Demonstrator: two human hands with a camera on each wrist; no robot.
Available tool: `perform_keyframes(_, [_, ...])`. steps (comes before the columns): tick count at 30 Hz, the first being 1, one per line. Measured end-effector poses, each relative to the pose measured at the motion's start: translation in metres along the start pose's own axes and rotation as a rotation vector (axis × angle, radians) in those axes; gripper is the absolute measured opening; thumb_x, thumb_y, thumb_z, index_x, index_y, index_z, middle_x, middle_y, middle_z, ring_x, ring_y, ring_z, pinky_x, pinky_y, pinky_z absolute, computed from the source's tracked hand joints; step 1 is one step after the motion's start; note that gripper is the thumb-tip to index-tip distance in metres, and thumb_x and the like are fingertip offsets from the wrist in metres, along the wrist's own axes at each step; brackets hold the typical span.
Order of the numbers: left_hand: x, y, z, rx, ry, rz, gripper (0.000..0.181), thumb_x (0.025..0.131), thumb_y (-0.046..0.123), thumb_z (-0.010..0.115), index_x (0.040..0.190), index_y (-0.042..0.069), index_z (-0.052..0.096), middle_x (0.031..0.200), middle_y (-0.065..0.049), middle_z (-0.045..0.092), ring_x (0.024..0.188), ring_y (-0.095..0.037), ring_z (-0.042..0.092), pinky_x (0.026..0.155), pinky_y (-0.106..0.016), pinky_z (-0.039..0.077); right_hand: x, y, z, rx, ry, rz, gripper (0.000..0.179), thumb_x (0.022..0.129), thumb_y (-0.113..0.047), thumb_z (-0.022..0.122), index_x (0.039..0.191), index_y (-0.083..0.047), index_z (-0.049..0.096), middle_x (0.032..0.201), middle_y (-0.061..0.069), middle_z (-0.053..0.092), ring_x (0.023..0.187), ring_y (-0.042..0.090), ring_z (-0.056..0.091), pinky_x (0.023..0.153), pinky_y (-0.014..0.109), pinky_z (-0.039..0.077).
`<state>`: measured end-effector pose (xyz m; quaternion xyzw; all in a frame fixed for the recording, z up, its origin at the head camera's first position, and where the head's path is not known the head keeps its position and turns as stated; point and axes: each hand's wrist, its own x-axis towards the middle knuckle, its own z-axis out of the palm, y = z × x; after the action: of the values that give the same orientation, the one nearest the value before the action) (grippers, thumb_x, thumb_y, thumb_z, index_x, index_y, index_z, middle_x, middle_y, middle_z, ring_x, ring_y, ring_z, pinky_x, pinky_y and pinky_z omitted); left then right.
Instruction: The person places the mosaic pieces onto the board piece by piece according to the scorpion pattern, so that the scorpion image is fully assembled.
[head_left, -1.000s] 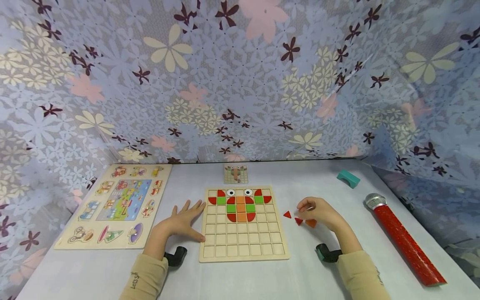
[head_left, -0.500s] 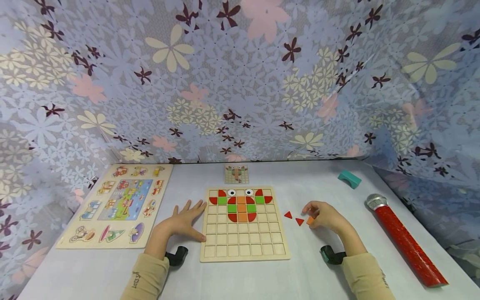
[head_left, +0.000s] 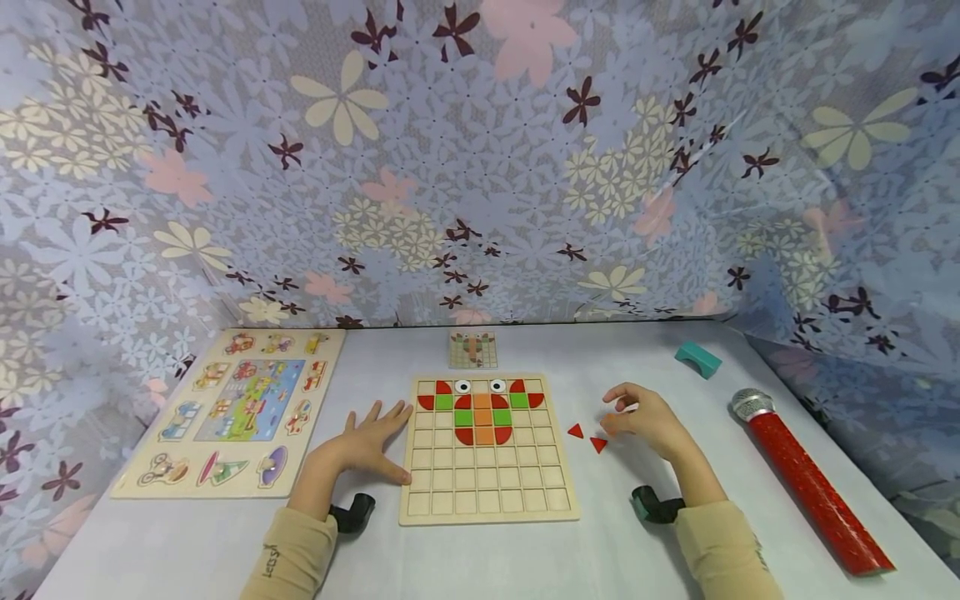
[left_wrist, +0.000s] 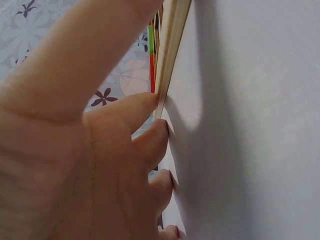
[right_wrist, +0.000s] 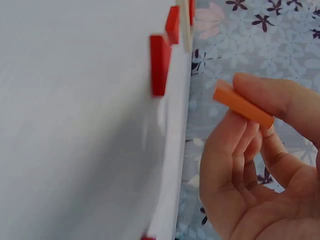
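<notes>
My right hand (head_left: pixel 647 422) pinches an orange block (right_wrist: pixel 243 106) between thumb and fingers, held above the table to the right of the grid board. In the head view the fingers partly cover this block. Two red triangle blocks (head_left: pixel 575 431) lie on the table between that hand and the board. My left hand (head_left: pixel 367 448) is spread, its fingertips on the table and its thumb and index finger touching the left edge of the wooden grid board (head_left: pixel 487 479). Red, green and orange pieces and two eye pieces fill squares in the board's upper part.
Behind the board lies a small pattern card (head_left: pixel 473 349). A wooden picture puzzle (head_left: pixel 225 417) is at the left. To the right are a teal arch block (head_left: pixel 698 359) and a red toy microphone (head_left: pixel 810 483). A floral curtain (head_left: pixel 480 167) stands behind the table.
My right hand has taken the orange block from the table and lifted it, moving slightly back and left over the last half second. My left hand stays at the board's edge.
</notes>
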<state>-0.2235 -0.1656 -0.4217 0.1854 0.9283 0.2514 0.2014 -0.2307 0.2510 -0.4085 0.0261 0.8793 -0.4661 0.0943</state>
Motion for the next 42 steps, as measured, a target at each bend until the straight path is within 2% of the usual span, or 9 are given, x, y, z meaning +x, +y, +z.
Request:
perform_keyframes(4, [0.0,0.0,0.0,-0.003,-0.001,0.008,0.108,0.063,0.04,0.082,0.146,0.005,0.023,0.152,-0.017,0.016,0.138,-0.044,0.0,0.102,-0.067,-0.008,0.003,-0.007,0.005,0.106,-0.019,-0.026,0.044,0.076,-0.005,0.072,0.112,0.008,0.05,0.085,0.009,0.048,0.07,0.019,0.058,0.069,0.033,0.054])
perform_keyframes(9, [0.001,0.0,0.001,-0.004,-0.003,0.015,0.108,0.063,0.041,0.082,0.146,0.005,0.023,0.152,-0.018,0.016,0.138,-0.045,0.0,0.102,-0.068,-0.008,0.006,-0.016,0.014,0.178,-0.031,-0.059,0.041,0.078,-0.002,0.069,0.111,0.01,0.049,0.08,0.007,0.052,0.066,0.018,0.061,0.069,0.035,0.055])
perform_keyframes(14, [0.0,0.0,0.001,0.001,0.003,0.008,0.108,0.063,0.04,0.082,0.146,0.005,0.024,0.152,-0.017,0.017,0.138,-0.044,0.0,0.102,-0.068,-0.007,0.01,-0.024,0.024,0.163,-0.028,-0.094,0.036,0.08,-0.003,0.066,0.111,0.01,0.052,0.082,0.007,0.06,0.068,0.018,0.059,0.068,0.037,0.053])
perform_keyframes(21, [0.001,0.0,0.001,0.004,0.0,0.004,0.108,0.063,0.041,0.082,0.146,0.005,0.024,0.152,-0.017,0.016,0.138,-0.044,0.0,0.103,-0.067,-0.007,0.014,-0.036,0.04,0.157,-0.058,-0.107,0.04,0.085,-0.018,0.067,0.117,0.003,0.056,0.101,0.015,0.067,0.081,0.024,0.061,0.068,0.039,0.049])
perform_keyframes(24, [0.001,-0.001,0.001,0.004,-0.002,0.004,0.108,0.063,0.041,0.082,0.147,0.006,0.023,0.153,-0.016,0.016,0.138,-0.044,0.0,0.103,-0.067,-0.008,0.015,-0.04,0.049,0.157,-0.074,-0.116,0.039,0.086,-0.021,0.066,0.116,0.002,0.058,0.099,0.012,0.069,0.082,0.027,0.061,0.067,0.037,0.051])
perform_keyframes(28, [0.001,-0.001,0.001,0.004,-0.002,0.002,0.109,0.063,0.041,0.082,0.147,0.006,0.023,0.153,-0.016,0.015,0.138,-0.044,-0.001,0.103,-0.066,-0.008,0.016,-0.045,0.06,0.194,-0.098,-0.115,0.033,0.086,-0.021,0.066,0.11,0.001,0.061,0.086,0.007,0.07,0.08,0.029,0.062,0.068,0.035,0.053])
perform_keyframes(33, [0.001,-0.001,0.001,0.006,0.003,0.0,0.109,0.063,0.041,0.082,0.147,0.006,0.023,0.153,-0.016,0.016,0.138,-0.044,-0.001,0.103,-0.066,-0.008,0.016,-0.05,0.073,0.244,-0.13,-0.159,0.032,0.086,-0.019,0.065,0.107,0.006,0.062,0.082,0.006,0.068,0.075,0.028,0.064,0.069,0.037,0.055])
perform_keyframes(38, [0.001,-0.001,0.001,0.0,0.007,-0.003,0.108,0.062,0.04,0.082,0.146,0.005,0.024,0.153,-0.016,0.016,0.138,-0.044,0.0,0.103,-0.067,-0.008,0.016,-0.056,0.085,0.237,-0.158,-0.186,0.03,0.088,-0.013,0.062,0.109,0.008,0.062,0.085,0.008,0.066,0.073,0.023,0.062,0.069,0.035,0.054])
perform_keyframes(42, [0.001,-0.001,0.001,-0.002,0.006,0.003,0.108,0.063,0.039,0.082,0.146,0.005,0.023,0.153,-0.017,0.016,0.138,-0.044,-0.001,0.103,-0.067,-0.008,0.015,-0.062,0.094,0.155,-0.184,-0.199,0.023,0.087,-0.009,0.062,0.105,0.005,0.065,0.095,0.013,0.065,0.076,0.019,0.06,0.07,0.034,0.054])
